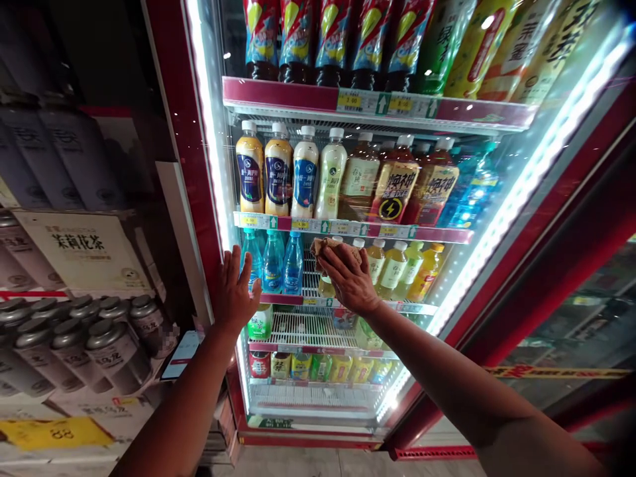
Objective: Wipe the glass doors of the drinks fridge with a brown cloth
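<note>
A crumpled brown cloth point(322, 249) is at the see-through front of the lit drinks cooler point(308, 437), a little below the middle price strip point(348, 227). The right hand point(352, 278) holds it, fingers laid over it and close together. To its left, the left hand point(236, 289) is raised near the cooler's bright side strip, fingers extended and somewhat apart, thumb well out, holding nothing; whether it touches the glass I cannot tell. Behind and between the hands stand blue bottles point(271, 265); pale-labelled bottles point(396, 270) are right of the cloth. White-capped bottles point(304, 173) fill part of the shelf above, and red-wrapped bottles point(332, 36) the top one. Outside, at far left, silver-lidded containers point(112, 351) stand above a yellow sign point(57, 434).
</note>
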A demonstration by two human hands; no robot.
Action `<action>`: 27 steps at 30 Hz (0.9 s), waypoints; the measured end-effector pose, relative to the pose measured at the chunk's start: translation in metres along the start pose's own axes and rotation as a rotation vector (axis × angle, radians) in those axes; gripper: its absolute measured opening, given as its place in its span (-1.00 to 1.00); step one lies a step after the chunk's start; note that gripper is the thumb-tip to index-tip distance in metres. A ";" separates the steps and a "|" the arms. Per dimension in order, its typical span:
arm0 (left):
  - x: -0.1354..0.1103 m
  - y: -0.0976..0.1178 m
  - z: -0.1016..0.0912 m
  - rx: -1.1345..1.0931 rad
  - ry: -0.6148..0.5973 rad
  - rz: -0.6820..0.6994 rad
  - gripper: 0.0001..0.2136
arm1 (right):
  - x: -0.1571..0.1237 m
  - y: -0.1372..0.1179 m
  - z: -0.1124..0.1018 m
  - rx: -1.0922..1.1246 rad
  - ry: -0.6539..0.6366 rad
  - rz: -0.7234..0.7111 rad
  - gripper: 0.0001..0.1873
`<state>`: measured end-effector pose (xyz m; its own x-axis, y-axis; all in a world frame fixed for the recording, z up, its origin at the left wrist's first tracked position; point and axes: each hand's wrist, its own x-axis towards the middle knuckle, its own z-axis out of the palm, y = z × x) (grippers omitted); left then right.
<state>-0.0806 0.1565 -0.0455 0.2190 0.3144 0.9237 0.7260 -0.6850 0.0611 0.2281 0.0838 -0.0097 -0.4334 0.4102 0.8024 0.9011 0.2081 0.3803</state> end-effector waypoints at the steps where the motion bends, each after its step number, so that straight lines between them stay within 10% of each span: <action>1: 0.000 0.000 -0.001 -0.003 -0.002 -0.001 -0.17 | 0.004 -0.001 0.000 0.007 -0.012 -0.029 -0.23; 27: -0.018 -0.010 -0.012 -0.072 -0.099 0.010 -0.09 | 0.078 -0.078 0.029 0.026 0.048 -0.082 -0.19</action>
<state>-0.0996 0.1500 -0.0585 0.2913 0.3682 0.8829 0.6757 -0.7326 0.0826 0.1236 0.1256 0.0094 -0.5045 0.3478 0.7902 0.8615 0.2630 0.4343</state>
